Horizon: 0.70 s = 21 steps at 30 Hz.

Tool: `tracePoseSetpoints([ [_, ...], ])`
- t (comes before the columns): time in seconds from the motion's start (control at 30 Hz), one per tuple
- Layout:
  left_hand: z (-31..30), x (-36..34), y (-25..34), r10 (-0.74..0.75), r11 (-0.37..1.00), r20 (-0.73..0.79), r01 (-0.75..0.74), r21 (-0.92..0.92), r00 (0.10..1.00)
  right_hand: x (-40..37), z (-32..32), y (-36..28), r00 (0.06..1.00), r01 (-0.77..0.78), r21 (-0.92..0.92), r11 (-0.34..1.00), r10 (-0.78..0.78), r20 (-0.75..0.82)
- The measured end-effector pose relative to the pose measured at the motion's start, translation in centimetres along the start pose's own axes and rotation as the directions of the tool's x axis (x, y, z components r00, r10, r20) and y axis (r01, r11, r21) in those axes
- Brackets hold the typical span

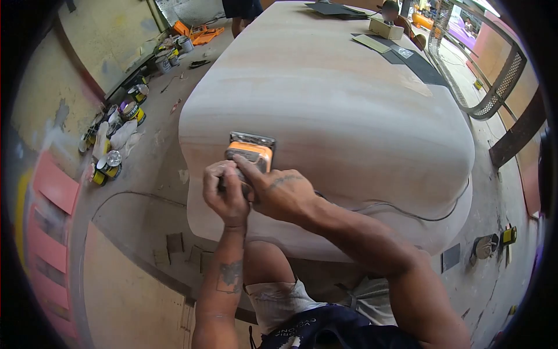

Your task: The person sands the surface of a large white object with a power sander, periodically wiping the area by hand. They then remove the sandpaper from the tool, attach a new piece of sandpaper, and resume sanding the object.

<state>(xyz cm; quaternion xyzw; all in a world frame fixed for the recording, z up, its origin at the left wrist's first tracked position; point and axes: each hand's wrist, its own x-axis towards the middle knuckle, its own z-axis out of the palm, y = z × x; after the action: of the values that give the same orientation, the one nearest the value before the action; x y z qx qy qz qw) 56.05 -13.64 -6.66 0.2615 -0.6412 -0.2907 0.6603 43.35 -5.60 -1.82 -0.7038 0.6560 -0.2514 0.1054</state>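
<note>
An orange and black electric sander (254, 152) rests with its flat pad against the front of a large, curved, whitish panel (349, 104). My left hand (224, 189) is closed around the sander's near left side. From the right, my right hand (282, 189) grips the sander's body, its index finger stretched along the top. The palms and part of the handle are hidden by my fingers. Faint brownish patches show through the panel's pale surface. A thin cord (401, 215) runs across the panel's lower right.
Paint cans (132, 111) line the left wall. Dark sandpaper sheets (427, 68) and a small box (386, 29) lie on the panel's far end. A metal frame (494, 104) stands at right. Another person's legs (238, 23) show at the back.
</note>
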Motion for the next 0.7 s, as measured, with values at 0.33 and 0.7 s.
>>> tracePoseSetpoints([
  [0.33, 12.8, -7.8, 8.2, 0.231, 0.961, 0.117, -0.208, -0.182, 0.966, -14.4, -8.5, 6.5, 0.959, -0.283, -0.148, 0.948, 0.275, -0.072],
  [0.7, 7.7, -4.1, 4.7, 0.171, 0.976, 0.089, -0.156, -0.153, 0.981, -8.9, -4.8, 4.2, 0.981, -0.188, -0.066, 0.98, 0.184, -0.06],
])
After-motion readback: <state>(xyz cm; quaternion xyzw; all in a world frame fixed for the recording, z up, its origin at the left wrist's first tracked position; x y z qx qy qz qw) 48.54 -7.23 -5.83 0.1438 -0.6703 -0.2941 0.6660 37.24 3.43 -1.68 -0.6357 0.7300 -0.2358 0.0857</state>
